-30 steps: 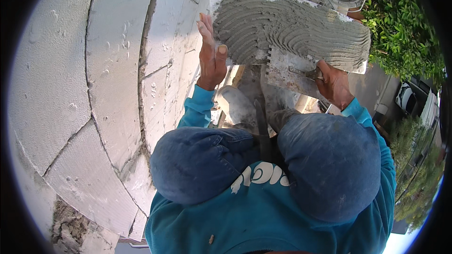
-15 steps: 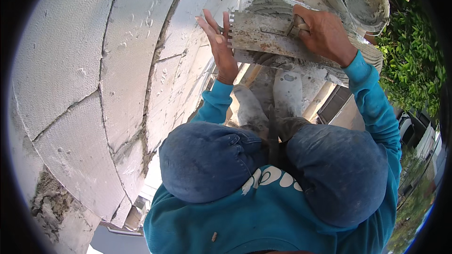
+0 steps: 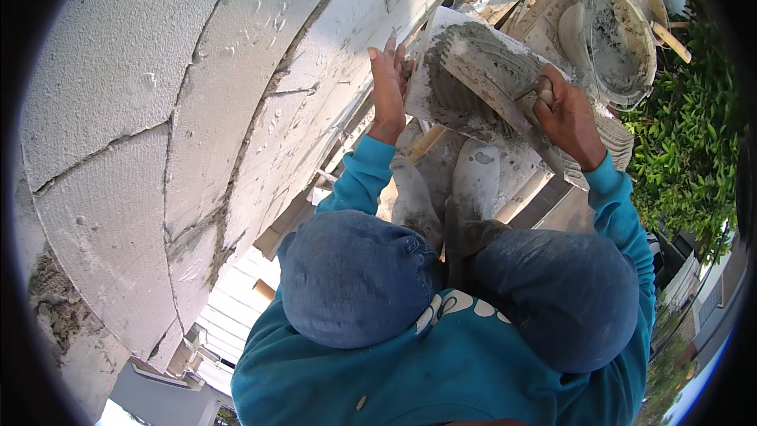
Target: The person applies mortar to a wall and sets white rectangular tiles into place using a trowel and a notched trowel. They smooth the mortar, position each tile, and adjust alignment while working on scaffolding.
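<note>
My right hand is wrapped round the handle of a notched trowel, its blade tilted on edge over a pale block. Grey mortar with combed ridges coats the top of that block. At the block's left end is my left hand, fingers raised and extended, holding nothing; whether it touches the block I cannot tell. Below the block my feet and blue-jeaned knees show.
A wall of large pale blocks rises along my left. To the far right stands a bucket of grey mortar, near a wooden stick. Green leafy shrubs border the right side. Planks lie behind the block.
The trowel blade has turned from lying nearly flat across the block to a steep diagonal tilt. My left hand has come closer to the block's end. The whole view has shifted a little.
</note>
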Tool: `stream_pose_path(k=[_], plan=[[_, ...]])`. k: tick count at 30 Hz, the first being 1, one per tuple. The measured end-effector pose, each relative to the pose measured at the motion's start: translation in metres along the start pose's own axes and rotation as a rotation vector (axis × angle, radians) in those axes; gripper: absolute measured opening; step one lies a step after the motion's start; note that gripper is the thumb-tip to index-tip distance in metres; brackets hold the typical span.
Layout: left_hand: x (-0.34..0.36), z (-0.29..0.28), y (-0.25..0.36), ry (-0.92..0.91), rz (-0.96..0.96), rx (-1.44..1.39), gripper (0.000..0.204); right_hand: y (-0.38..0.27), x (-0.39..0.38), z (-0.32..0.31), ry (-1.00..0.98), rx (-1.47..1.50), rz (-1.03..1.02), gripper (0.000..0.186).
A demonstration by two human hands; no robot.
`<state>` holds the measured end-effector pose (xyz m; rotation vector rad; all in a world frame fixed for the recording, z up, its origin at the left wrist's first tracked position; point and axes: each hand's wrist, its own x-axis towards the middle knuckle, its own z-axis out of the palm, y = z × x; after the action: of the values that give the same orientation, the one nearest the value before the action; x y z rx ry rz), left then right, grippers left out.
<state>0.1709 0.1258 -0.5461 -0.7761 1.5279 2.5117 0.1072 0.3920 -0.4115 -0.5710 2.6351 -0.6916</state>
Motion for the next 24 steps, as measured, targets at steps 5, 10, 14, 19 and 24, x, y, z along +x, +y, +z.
stream_pose_path(k=[5, 10, 14, 19, 24], plan=[[0.003, 0.011, 0.008, 0.01, -0.102, 0.042, 0.102, 0.001, 0.027, 0.045, 0.076, -0.134, -0.052, 0.03], [0.0, -0.001, 0.005, 0.004, -0.118, -0.237, 0.1, -0.034, -0.01, 0.044, -0.01, 0.1, -0.021, 0.028], [0.0, 0.0, 0.013, -0.029, -0.144, -0.035, 0.087, 0.003, -0.021, 0.002, 0.121, 0.285, 0.19, 0.024], [0.001, 0.0, 0.015, -0.155, -0.195, 0.007, 0.072, 0.022, -0.053, 0.008, 0.216, 0.878, 0.741, 0.018], [0.006, 0.001, -0.006, -0.103, -0.129, -0.096, 0.068, 0.002, -0.062, 0.065, 0.424, 1.071, 0.786, 0.015]])
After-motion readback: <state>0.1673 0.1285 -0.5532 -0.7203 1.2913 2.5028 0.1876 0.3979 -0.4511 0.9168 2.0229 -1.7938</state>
